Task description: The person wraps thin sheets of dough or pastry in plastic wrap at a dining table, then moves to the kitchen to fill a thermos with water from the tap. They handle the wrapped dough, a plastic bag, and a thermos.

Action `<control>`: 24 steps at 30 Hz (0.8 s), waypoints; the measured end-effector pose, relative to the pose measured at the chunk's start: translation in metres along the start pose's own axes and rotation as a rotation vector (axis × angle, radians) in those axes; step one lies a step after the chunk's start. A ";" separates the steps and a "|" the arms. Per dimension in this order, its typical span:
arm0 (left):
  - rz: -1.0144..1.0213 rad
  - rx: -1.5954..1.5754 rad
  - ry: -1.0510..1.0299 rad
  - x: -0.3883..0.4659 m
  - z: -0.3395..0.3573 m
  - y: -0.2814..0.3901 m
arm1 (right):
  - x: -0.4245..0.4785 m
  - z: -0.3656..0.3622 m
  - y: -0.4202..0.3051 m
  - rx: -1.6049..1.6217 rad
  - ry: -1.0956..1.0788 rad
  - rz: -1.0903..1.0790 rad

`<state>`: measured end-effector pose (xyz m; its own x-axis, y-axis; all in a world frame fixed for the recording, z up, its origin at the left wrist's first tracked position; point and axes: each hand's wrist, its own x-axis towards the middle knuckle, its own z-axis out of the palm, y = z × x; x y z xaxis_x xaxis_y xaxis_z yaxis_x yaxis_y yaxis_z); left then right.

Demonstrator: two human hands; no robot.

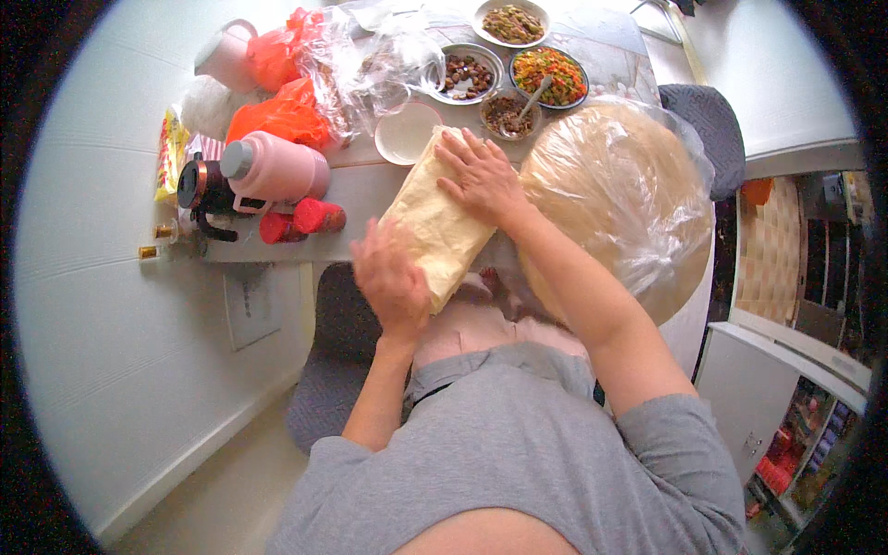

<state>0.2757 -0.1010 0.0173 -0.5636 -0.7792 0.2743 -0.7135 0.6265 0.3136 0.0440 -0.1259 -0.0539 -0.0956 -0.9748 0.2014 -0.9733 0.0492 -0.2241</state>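
Observation:
A pale yellow, folded thin flatbread [444,222] lies slantwise across the near edge of the table as a long packet. My right hand [482,173] rests flat on its far half, palm down with the fingers spread. Blurred by motion, my left hand [392,274] is at the packet's near left edge, fingers raised and apart; whether it touches the bread is hard to tell. To the right sits a large round stack of thin flatbreads [617,201] inside a clear plastic bag, partly behind my right forearm. A white plate [406,132] with a thin red rim is partly covered by the packet's far end.
Bowls hold diced vegetables [548,76], brown chunks [468,75], a cooked dish [513,24] and dark sauce [510,114] with a spoon. Left are a pink thermos [277,166], a black jug [205,184], red-lidded jars [319,215] and orange plastic bags [281,118]. Grey chairs [701,132] flank the table.

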 end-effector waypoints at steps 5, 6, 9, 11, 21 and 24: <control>0.158 0.105 -0.181 0.014 0.050 0.000 | -0.002 0.001 0.004 0.118 0.011 0.018; 0.153 0.101 -0.207 0.015 0.051 0.001 | -0.003 -0.002 0.006 0.161 0.000 0.027; 0.146 0.118 -0.242 0.015 0.050 -0.003 | -0.009 -0.013 0.008 0.384 0.213 0.108; 0.138 0.099 -0.264 0.018 0.048 -0.002 | -0.031 -0.034 0.003 0.568 0.488 0.219; 0.298 -0.008 -0.150 0.063 0.024 0.029 | -0.194 -0.033 -0.050 0.916 0.321 0.822; 0.469 0.111 -0.154 0.087 0.049 0.042 | -0.204 -0.040 -0.048 0.931 0.285 0.807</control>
<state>0.1760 -0.1436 0.0097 -0.8830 -0.4132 0.2226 -0.4039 0.9105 0.0882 0.1017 0.0789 -0.0458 -0.7467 -0.6516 -0.1336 -0.1134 0.3226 -0.9397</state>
